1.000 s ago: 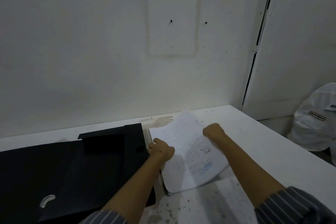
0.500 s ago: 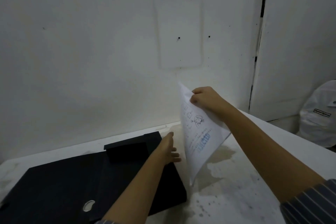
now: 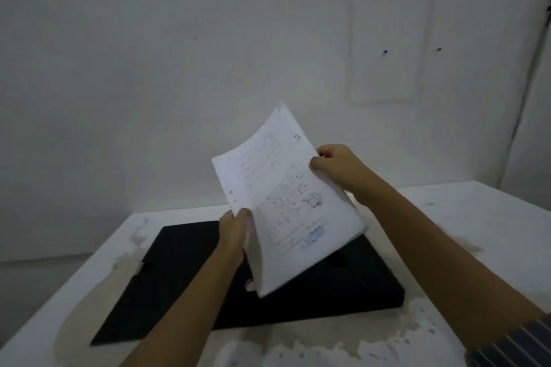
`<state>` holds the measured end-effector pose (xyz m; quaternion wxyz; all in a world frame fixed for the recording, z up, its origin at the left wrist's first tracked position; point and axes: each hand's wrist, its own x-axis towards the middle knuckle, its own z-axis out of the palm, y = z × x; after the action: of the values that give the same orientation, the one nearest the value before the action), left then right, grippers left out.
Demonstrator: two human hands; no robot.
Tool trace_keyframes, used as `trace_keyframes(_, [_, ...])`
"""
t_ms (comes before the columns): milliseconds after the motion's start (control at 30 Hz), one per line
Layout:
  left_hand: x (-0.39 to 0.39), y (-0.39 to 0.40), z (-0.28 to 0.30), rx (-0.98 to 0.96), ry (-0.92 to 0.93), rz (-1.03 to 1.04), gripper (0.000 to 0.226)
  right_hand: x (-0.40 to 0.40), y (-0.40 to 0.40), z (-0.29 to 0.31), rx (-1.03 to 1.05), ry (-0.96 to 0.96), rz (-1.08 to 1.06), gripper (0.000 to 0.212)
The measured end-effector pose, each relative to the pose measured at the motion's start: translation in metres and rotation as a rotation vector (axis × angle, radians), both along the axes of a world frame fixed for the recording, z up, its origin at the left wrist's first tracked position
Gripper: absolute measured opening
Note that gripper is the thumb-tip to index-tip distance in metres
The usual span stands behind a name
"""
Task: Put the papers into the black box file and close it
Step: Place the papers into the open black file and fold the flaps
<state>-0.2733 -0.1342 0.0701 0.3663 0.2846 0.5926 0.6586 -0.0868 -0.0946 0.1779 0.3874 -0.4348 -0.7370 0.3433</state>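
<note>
Head view: both hands hold the papers (image 3: 286,202) in the air above the black box file (image 3: 343,286), which lies open on the tabletop (image 3: 477,217). The left hand (image 3: 235,232) pinches the near edge and the right hand (image 3: 337,167) the far edge, each grip closed on the sheets. Nothing is filed yet; inserting and closing remain.

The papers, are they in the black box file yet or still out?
Out: both hands, left and right, hold the papers above the black box file.
</note>
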Motion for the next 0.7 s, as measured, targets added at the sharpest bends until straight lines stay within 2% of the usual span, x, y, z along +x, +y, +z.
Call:
trace_keyframes(167, [-0.079,-0.038,-0.012,-0.097,0.228,0.148,0.033,-0.065,-0.008,-0.040,-0.176,-0.039,0.116,0.019])
trace_keyframes(367, [-0.141,-0.073,-0.026,-0.238,0.397,0.234,0.035,-0.125,-0.021,-0.083,-0.295,-0.113,0.201,0.010])
trace_keyframes(433, [-0.154,-0.079,-0.034,-0.271,0.474,0.246,0.038,-0.135,-0.020,-0.098,-0.319,-0.186,0.193,0.012])
trace_keyframes(500, [-0.163,-0.082,-0.041,-0.327,0.540,0.254,0.039,-0.137,-0.018,-0.108,-0.345,-0.239,0.178,0.023])
trace_keyframes(600, [-0.167,-0.083,-0.047,-0.398,0.607,0.245,0.039,-0.123,-0.012,-0.117,-0.293,-0.253,0.115,0.032])
trace_keyframes(700, [-0.166,-0.079,-0.053,-0.454,0.676,0.217,0.042,-0.096,0.001,-0.123,-0.107,-0.265,0.001,0.027])
